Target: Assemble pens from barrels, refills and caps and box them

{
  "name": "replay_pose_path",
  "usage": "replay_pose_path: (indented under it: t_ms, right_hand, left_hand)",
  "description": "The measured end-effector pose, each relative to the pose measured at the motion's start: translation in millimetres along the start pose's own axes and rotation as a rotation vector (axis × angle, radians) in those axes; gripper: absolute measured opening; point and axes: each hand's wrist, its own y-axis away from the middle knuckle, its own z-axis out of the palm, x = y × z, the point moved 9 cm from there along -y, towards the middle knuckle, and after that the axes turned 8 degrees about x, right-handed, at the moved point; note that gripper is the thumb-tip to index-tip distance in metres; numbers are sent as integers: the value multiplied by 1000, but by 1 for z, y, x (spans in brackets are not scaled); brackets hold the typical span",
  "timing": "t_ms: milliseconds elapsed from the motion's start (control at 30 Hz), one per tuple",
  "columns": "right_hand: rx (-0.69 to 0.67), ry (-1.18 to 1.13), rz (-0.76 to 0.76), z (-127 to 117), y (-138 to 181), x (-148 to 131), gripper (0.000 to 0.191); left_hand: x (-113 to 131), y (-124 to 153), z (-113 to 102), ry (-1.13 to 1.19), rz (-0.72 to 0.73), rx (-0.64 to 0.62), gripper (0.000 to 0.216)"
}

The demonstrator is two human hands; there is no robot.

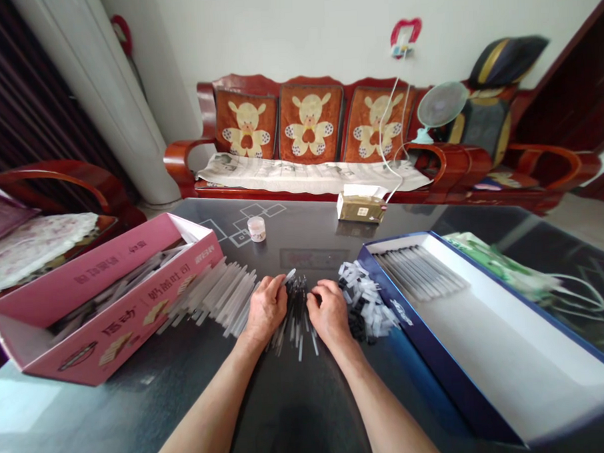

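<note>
My left hand [266, 306] is closed, with the tip of a clear pen barrel [289, 275] poking out past its curled fingers. My right hand [330, 310] has its fingers bent inward at the edge of the refills; whatever lies in the pinch is hidden. Between both hands spreads a loose heap of thin pen refills [296, 315] with dark upper ends. Frosted pen barrels [219, 293] lie side by side left of my left hand. Small white and black plastic caps [368, 300] are piled just right of my right hand.
A long pink box [106, 328] with dark thin rods stands left. A blue-rimmed box [487, 352] on the right holds a row of pens [419, 271] at its far end. Further back are a small round tub [257, 229], a tissue box [361, 207] and a green plastic bag [498, 261].
</note>
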Motion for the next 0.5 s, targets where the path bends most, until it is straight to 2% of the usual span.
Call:
replay_pose_path:
  t_ms: [167,333,500]
  right_hand:
    - [-11,-2,9,2,1,-1,11]
    - [-28,-4,44,3,2,1,20]
    - [-13,-4,36,0,1,-2,17]
  left_hand:
    - [-3,3,3,-18,2,-9,27]
    - [-3,2,2,-58,-19,-2,28]
    - [-6,-15,9,-121,-67,-115,25]
